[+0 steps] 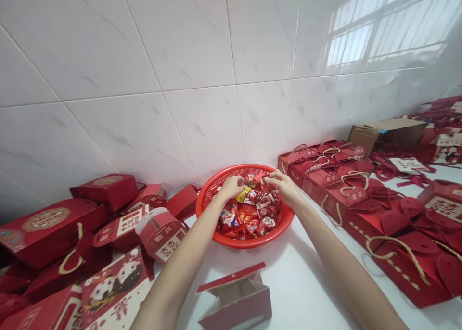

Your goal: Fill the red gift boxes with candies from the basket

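A red plastic basket (207, 185) against the wall holds many wrapped candies (267, 209), mostly red. Over the basket's left side, my left hand (233, 187) has its fingers curled down among the sweets. A yellow candy packet (243, 194) lies at those fingertips, and whatever they grip is hidden. My right hand (285, 188) reaches in from the right, its fingers bent and apart, with the tips touching candies near the far rim. In front of the basket, between my forearms, stands a red gift box (240, 303) with its top unfolded and its pale inside showing.
Closed red gift boxes with rope handles (346, 185) stand in rows at the right. More red boxes (46, 224) are piled at the left. An open cardboard carton (390, 137) and red ribbons sit far right. A tiled wall (195, 123) borders the white table.
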Tool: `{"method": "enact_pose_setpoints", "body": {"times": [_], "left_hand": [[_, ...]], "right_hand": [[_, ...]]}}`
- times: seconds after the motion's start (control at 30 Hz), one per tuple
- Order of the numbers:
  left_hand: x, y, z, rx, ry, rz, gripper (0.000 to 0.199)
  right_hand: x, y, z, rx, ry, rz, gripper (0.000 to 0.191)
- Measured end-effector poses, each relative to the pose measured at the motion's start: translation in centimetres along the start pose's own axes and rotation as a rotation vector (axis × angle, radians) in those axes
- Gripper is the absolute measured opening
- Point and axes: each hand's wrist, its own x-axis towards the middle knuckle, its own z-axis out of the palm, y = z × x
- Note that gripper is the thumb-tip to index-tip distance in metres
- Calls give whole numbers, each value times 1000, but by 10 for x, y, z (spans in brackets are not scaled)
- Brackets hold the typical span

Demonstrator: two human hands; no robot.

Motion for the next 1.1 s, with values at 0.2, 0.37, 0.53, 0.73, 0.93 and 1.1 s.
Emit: {"method": "enact_pose_setpoints", "body": {"times": [0.2,0.37,0.53,0.73,0.93,1.1], "left_hand": [[4,-14,11,163,-161,-124,32],[9,-15,17,165,-198,-137,33],[11,-20,12,24,-181,-105,17],[7,-17,-3,-313,-155,0,27],[1,-4,-7,-550,-151,32,41],[-2,0,-6,-637,-161,7,46]], "right_hand": [[1,0,1,1,1,-6,30],[1,0,0,4,-15,-1,31],[4,3,-1,23,-21,-9,31],[6,5,-2,21,-22,-17,29],[7,6,-3,11,-33,-18,29],[6,4,-2,5,-24,-15,29]]}}
